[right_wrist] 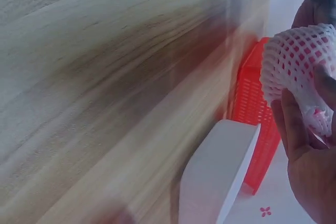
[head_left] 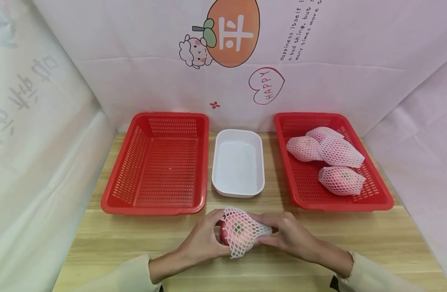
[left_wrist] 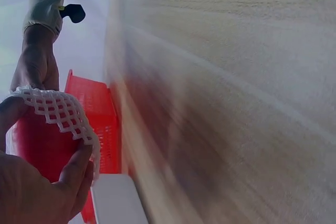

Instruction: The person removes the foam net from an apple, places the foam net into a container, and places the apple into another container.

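Note:
In front of me, both hands hold a red apple (left_wrist: 43, 142) partly covered by a white foam net sleeve (head_left: 241, 235). My left hand (head_left: 206, 239) grips the apple on its bare left side, thumb and fingers around the net's open rim. On the other side my right hand (head_left: 290, 235) pinches the net where it narrows to a gathered end. The right wrist view shows the netting (right_wrist: 296, 59) stretched over the fruit between the fingers. Part of the apple is hidden by the hands and net.
A red plastic basket (head_left: 155, 211) with nothing in it stands at the left. At the right, another red basket (head_left: 340, 207) holds several net-wrapped fruits (head_left: 341, 180). Between them sits a white tray (head_left: 238, 162). A printed cloth (head_left: 143, 81) hangs behind the wooden table (head_left: 117, 239).

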Motion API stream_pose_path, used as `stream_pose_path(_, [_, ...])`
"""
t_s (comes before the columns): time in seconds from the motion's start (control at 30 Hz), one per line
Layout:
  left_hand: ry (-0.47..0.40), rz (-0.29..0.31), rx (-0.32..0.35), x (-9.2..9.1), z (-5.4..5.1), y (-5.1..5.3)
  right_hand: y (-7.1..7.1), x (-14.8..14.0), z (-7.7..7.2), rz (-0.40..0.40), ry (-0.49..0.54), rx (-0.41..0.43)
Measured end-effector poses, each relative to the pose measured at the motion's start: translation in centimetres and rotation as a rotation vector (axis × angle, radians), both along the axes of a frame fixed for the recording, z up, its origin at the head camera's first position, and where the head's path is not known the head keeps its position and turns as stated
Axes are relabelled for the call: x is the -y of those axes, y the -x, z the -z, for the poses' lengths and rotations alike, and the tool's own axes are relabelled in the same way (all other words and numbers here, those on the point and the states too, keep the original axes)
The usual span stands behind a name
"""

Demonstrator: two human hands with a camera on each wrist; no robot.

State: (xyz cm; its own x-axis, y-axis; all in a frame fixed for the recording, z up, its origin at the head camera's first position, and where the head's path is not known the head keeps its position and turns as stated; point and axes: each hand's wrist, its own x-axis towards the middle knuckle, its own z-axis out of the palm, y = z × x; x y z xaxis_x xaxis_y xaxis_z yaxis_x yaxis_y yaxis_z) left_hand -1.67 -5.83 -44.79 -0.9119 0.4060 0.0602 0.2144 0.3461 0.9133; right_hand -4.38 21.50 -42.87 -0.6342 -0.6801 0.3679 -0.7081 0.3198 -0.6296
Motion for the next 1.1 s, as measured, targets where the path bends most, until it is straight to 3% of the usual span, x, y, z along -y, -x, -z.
stream_pose_path(0.37, [-0.014, -0.005, -0.029, 1.0, -2.8, 0.3, 0.0, 0.8, -2.4, 0.034, 0.091, -0.062])
stream_pose_path(0.57, [-0.073, 0.002, 0.058, 1.6, -4.8, 0.5, 0.6, 0.8, -4.4, 0.03, 0.088, -0.1])
stream_pose_path(0.8, [0.031, -0.039, -0.039, 2.7, -6.8, 1.2, 1.6, 0.4, -6.8, 0.068, 0.059, -0.1])
stream_pose_path(1.1, [0.119, -0.075, -0.102, 4.7, -9.1, 2.4, 3.9, -0.6, -10.3, 0.107, 0.012, -0.137])
